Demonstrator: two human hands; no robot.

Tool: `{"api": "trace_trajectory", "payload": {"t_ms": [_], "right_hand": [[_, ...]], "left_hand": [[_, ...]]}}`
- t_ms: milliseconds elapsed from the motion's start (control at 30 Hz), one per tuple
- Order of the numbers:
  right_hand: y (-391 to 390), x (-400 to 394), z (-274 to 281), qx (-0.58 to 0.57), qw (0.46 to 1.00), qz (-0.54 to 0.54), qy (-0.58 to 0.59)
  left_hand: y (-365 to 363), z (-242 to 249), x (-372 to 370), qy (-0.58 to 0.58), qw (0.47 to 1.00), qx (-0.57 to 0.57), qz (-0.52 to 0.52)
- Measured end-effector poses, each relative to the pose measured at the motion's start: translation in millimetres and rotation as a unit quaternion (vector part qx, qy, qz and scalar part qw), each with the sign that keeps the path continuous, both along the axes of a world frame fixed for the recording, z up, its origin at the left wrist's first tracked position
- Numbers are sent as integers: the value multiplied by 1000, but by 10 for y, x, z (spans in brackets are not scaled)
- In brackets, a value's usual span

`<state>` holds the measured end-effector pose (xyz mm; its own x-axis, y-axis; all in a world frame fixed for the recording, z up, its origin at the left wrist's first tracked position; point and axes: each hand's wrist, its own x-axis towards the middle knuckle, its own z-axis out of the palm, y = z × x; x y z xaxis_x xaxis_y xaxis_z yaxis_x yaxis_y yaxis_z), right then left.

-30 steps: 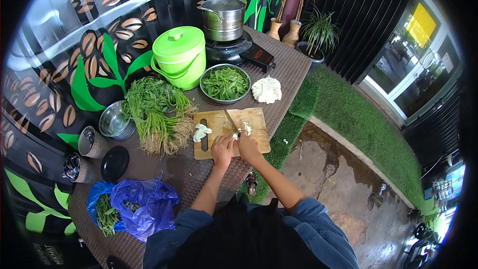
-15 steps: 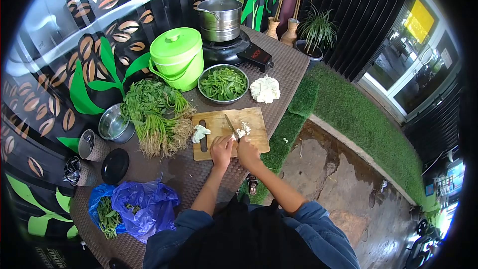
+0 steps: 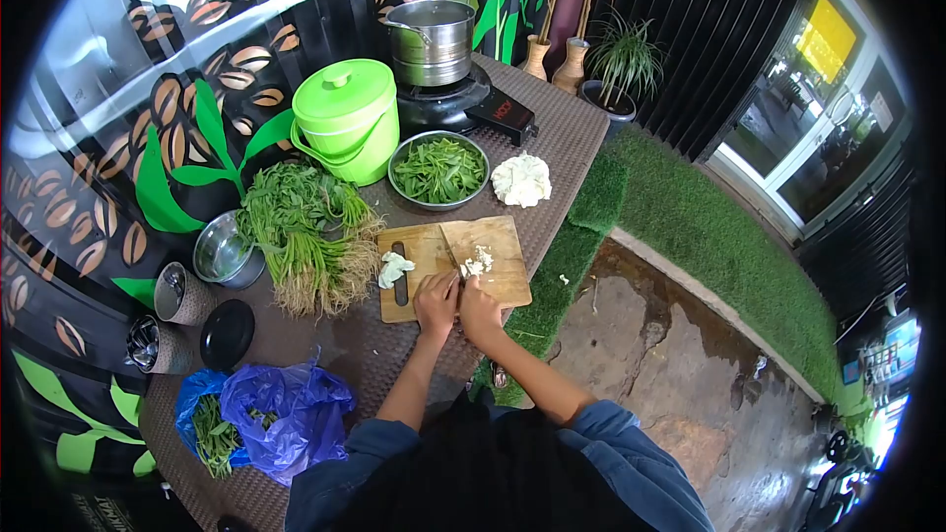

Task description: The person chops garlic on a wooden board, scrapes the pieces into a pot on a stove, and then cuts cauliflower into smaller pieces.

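Observation:
My right hand (image 3: 480, 313) is closed around the handle of a kitchen knife (image 3: 448, 245), whose blade points away from me over the wooden cutting board (image 3: 505, 288). Right beside it, close against the knife, my left hand (image 3: 435, 306) has its fingers bent and pressed together at the board's near edge; what they grip is hidden. Finely chopped white bits (image 3: 479, 260) lie to the right of the blade. A pale, leafy-looking piece (image 3: 396, 268) rests by the board's handle slot.
Behind the board stand a metal bowl of green leaves (image 3: 439, 169), a white lumpy heap (image 3: 521, 180), a lidded green bucket (image 3: 345, 123) and a pot (image 3: 431, 44) on a stove (image 3: 503, 115). Leafy greens with roots (image 3: 310, 236) and blue plastic bags (image 3: 286, 409) lie left.
The knife has shifted slightly left and its blade is turned more upright in view. My right hand has moved a little left, nearer my left hand.

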<state>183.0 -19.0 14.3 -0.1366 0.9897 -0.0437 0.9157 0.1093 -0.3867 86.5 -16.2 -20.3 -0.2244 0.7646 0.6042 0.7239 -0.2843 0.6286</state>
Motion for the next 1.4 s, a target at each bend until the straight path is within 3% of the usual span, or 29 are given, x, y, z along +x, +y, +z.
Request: {"api": "trace_trajectory", "payload": {"t_ms": [133,200,333,400,533,600,733,800,933,1100,1200,1400], "right_hand": [[193,26,101,-46,999,-2,27],[248,107,114,27,998,47,13],[105,124,70,36,998,55,-3],[0,33,49,-25,1000,10,-7],[198,4,-46,-39,999,17,0],[331,107,0,18,998,60,9],[189,142,111,20,995,90,-37],[69,30,46,-51,998,36,-20],[107,7,-28,-42,999,31,-5],[180,133,38,49,997,57,-8],[27,76,56,-17,999,44,-13],[92,98,32,-18,999,28,13]], "left_hand": [[-25,48,-2,2,1000,0,1],[-19,64,-13,8,1000,-12,-17],[1,10,-18,-28,999,-11,-27],[7,-10,-10,-38,999,-32,-2],[-20,-1,7,-45,999,-18,5],[-9,31,22,-106,993,-36,45],[-9,60,-35,-66,997,-30,34],[-6,63,-36,-65,997,-2,33],[14,12,-51,-74,996,-28,39],[21,28,-53,-28,999,-26,28],[22,20,-51,-44,998,-38,28],[20,31,-24,-46,997,-21,54]]}}
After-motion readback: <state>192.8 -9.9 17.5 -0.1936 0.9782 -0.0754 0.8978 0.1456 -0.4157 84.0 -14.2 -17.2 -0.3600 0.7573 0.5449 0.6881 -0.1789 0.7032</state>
